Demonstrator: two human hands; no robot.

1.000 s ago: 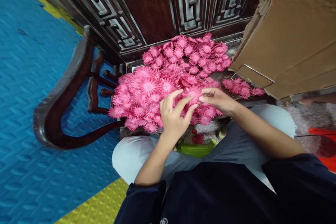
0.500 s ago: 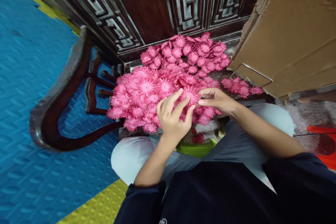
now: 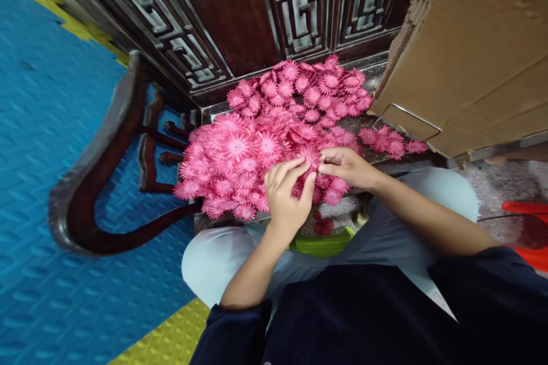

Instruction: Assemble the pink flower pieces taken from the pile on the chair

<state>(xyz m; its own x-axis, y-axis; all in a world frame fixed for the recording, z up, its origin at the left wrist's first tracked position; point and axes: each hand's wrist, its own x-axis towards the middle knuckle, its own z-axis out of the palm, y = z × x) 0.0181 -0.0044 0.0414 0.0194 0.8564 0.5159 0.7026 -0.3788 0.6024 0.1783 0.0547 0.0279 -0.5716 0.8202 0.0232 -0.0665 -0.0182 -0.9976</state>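
Observation:
A big heap of pink artificial flower heads (image 3: 265, 131) covers the seat of a dark carved wooden chair (image 3: 98, 182). Both my hands meet at the heap's near edge. My left hand (image 3: 286, 197) and my right hand (image 3: 346, 166) pinch the same pink flower head (image 3: 309, 157) between their fingertips. The flower is partly hidden by my fingers. My knees in light trousers sit just below the seat.
A brown cardboard box (image 3: 471, 51) with a metal handle stands at the right, with a few flowers beside it. The chair's carved back (image 3: 257, 5) rises behind the heap. Blue and yellow foam mats (image 3: 51, 142) cover the floor at left. A green object (image 3: 321, 242) lies between my knees.
My fingers have closed in around the flower head, which shows less than before. Both hands stay at the same spot on the heap's near edge.

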